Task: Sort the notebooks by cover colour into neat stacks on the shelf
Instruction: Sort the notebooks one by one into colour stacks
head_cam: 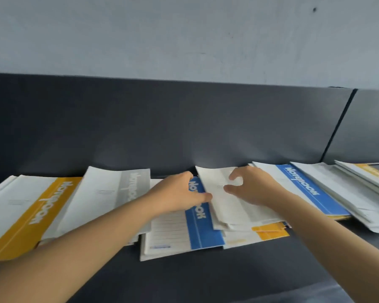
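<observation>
Several notebooks lie fanned out on a dark shelf (184, 276). From the left come a yellow-banded notebook (31, 213), a grey-banded notebook (118, 193), a blue-banded notebook (202, 230) and a white-covered notebook (224, 206). My left hand (177, 196) lies on the middle blue-banded notebook, its thumb touching the white notebook's left edge. My right hand (253, 188) sits on the white-covered notebook with curled forefinger and thumb pinching its cover. Under that pile peek yellow covers (269, 231). Right of my hand lies another blue-banded notebook (304, 189).
More white notebooks (348, 195) and a yellow-banded one (373, 171) overlap at the far right. A dark back panel (184, 127) rises right behind the notebooks, with a seam (339, 125) on the right. Bare shelf surface shows along the front.
</observation>
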Demonstrator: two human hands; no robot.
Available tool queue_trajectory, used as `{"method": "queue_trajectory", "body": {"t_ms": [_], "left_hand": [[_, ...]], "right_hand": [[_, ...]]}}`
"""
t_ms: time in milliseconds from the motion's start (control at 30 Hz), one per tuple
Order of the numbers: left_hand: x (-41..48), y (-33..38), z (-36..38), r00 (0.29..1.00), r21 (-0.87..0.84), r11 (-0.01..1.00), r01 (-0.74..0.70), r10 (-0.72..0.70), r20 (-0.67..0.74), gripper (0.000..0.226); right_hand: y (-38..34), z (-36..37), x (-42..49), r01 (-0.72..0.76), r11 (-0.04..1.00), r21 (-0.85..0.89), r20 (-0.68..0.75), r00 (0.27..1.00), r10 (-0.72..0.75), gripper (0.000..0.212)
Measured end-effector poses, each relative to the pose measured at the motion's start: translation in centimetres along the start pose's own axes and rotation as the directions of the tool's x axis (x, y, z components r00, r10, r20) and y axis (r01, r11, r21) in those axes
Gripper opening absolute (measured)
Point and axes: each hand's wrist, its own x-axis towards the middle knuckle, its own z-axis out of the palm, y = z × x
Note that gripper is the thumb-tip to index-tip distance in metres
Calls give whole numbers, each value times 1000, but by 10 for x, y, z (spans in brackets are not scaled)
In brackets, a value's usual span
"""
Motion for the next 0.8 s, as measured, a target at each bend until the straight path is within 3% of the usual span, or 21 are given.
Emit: {"method": "queue_trajectory", "body": {"t_ms": [100,200,333,433,533,600,700,800], "left_hand": [[22,20,18,999,-193,980,55,-53,11,57],[31,38,27,989,-305,947,99,-127,-74,48],[34,52,32,976,-336,941,36,-106,-193,65],[37,58,33,984,-634,768,86,-167,-69,38],[38,52,30,973,-752,649,115,-227,-48,33],[34,43,20,966,-795,598,98,-248,-68,44],[17,27,-7,959,-834,549,55,-262,-110,29],[-10,6,-34,954,-828,560,24,-260,-149,30]], "right_hand": [[23,1,14,35,999,-41,49,998,-33,44],[34,3,22,96,991,-96,98,991,-86,40],[40,8,26,154,983,-105,98,985,-144,40],[38,10,28,170,979,-114,108,982,-158,43],[32,5,29,82,997,12,44,996,-82,43],[27,-1,30,44,994,102,18,999,-46,45],[15,-6,33,43,984,172,-9,999,-42,51],[-8,-4,37,2,865,502,71,997,-44,34]]}}
